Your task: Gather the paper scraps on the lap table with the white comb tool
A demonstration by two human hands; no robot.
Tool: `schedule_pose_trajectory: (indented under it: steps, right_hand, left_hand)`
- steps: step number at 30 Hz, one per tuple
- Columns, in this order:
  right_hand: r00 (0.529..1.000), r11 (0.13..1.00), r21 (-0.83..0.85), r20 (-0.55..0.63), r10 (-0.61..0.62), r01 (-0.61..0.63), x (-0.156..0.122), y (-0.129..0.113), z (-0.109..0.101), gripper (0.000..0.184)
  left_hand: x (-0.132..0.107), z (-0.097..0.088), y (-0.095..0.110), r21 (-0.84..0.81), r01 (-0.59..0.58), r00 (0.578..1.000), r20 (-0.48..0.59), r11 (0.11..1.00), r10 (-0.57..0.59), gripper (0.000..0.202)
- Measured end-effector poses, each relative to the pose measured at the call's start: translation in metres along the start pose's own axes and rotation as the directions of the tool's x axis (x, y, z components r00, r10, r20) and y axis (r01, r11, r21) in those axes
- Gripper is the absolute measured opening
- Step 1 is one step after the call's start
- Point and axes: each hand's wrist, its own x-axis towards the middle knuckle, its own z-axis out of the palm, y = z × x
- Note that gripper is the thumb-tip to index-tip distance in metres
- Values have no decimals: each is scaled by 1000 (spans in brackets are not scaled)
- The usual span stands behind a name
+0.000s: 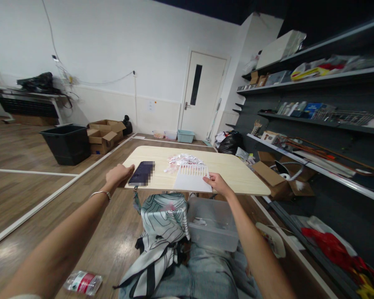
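Note:
My right hand [217, 182] pinches the right edge of a white, comb-like slotted sheet [190, 181], thumb on top. It lies at the near edge of a pale wooden table [237, 170], its row of narrow slots facing away from me. Just beyond the slots spreads a heap of small white and pinkish paper-like pieces [187, 159], too small to make out. At the table's left edge, my left hand [118, 175] is closed around the rim, beside a dark phone [141, 172] with a strap hanging over the front.
A clear plastic tub [213, 224] rests by my lap, next to a patterned cloth [165, 220]. On the floor are a plastic bottle [83, 283], a black bin [67, 145] and cardboard boxes [102, 135]. Loaded shelves [318, 120] line the right side.

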Motion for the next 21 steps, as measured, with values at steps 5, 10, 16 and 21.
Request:
schedule_pose_trajectory:
  steps: [5,10,16,21]
  right_hand:
    - [1000,999,-44,15,-7,7,-1,-1,0,55]
    - [1000,1000,-20,-9,-7,7,-2,-2,0,56]
    - [998,999,32,-61,-11,13,-1,0,-1,59]
    - [989,995,92,-150,-8,22,3,6,-2,62]
  left_hand:
    - [-1,-1,0,-4,-6,1000,-9,1000,6,86]
    - [-3,-3,0,5,-1,1000,9,1000,1,88]
    - [-4,-4,1,8,0,1000,17,1000,0,89]
    - [-4,-4,2,-4,0,1000,13,1000,0,87]
